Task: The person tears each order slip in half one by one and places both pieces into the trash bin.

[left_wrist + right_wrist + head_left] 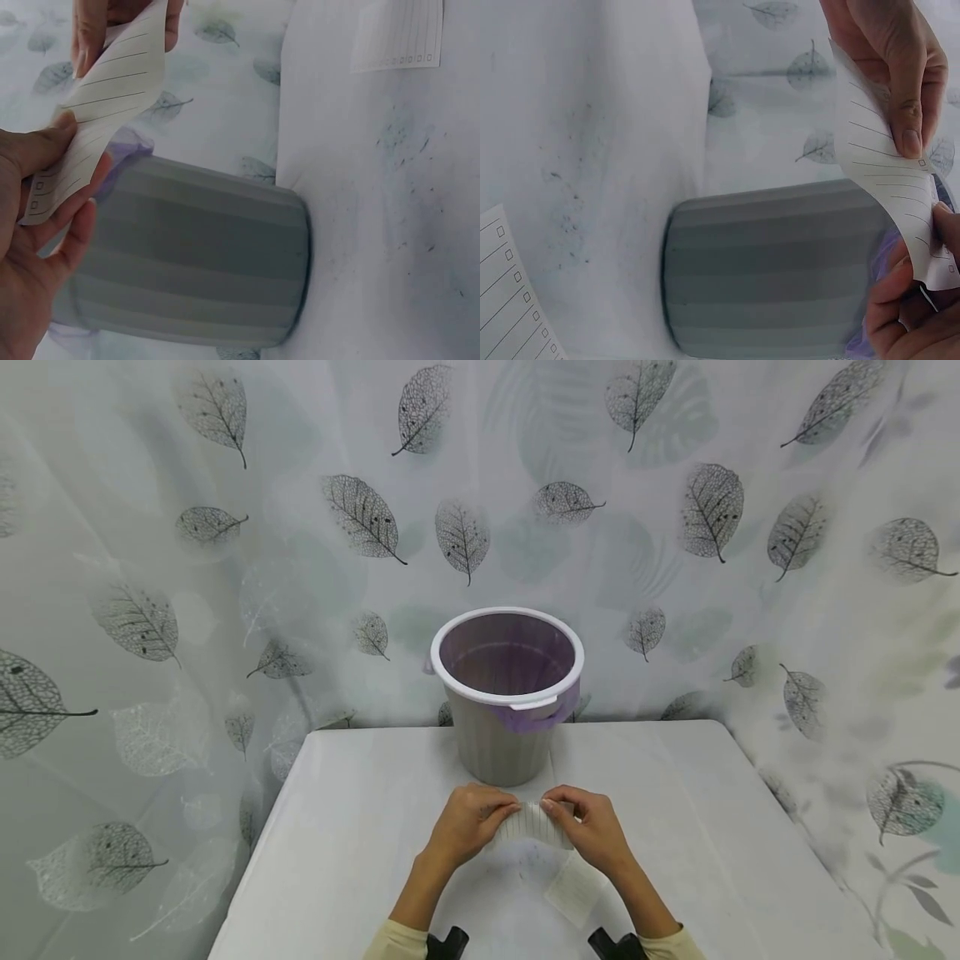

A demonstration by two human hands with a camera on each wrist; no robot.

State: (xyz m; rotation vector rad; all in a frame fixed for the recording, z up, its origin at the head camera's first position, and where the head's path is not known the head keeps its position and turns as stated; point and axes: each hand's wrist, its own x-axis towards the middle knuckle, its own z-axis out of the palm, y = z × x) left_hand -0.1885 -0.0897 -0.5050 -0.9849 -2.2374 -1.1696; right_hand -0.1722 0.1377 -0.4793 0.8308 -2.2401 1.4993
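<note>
Between both hands, a lined sheet of checklist paper (528, 825) is held up off the table, bowed in the middle. My left hand (471, 822) pinches its left part between thumb and fingers. On the other side, my right hand (588, 828) pinches it by the upper right edge. Small printed boxes run along one edge of the paper (105, 97) in the left wrist view. A second lined sheet (576, 889) lies flat on the table, near my right forearm. Just beyond the hands stands a grey trash bin (501, 739) with a white rim and a purple liner bag.
The white-covered table (360, 827) bears small dark specks (568, 217) in front of the bin. Behind it hangs a leaf-patterned curtain (300, 568), which also runs down both sides.
</note>
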